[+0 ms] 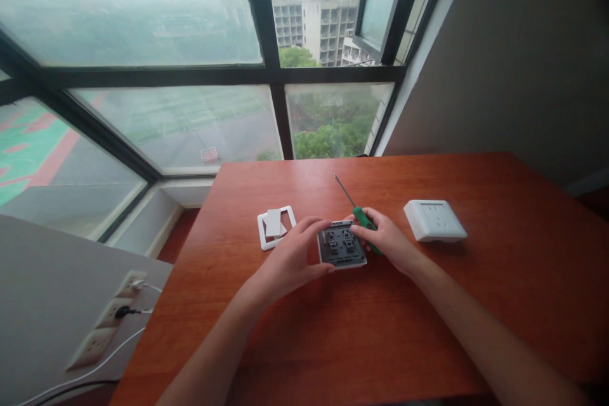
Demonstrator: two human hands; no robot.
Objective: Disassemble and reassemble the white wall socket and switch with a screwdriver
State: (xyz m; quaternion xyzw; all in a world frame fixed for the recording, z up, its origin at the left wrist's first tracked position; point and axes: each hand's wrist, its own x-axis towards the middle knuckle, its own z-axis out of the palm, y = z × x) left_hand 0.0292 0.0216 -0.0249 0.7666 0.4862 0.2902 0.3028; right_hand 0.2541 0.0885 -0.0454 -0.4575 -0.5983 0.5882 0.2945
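Over the middle of the table, a wall switch body (341, 247) with a white edge and a dark inner face is gripped along its left side by my left hand (295, 255). My right hand (386, 238) has a green-handled screwdriver (363, 218) tucked in its fingers, the metal shaft pointing away to the upper left. The right thumb and fingertips also touch the switch body's upper right corner. Beside my left hand lies a white square frame (261, 235), with white rocker plates (273, 224) resting loose across it.
A white socket box (435, 221) stands on the red-brown wooden table (409, 330) to the right. Behind the table are windows with dark frames (278, 76). At lower left, wall sockets (111, 313) have plugs and cables beside the table's edge.
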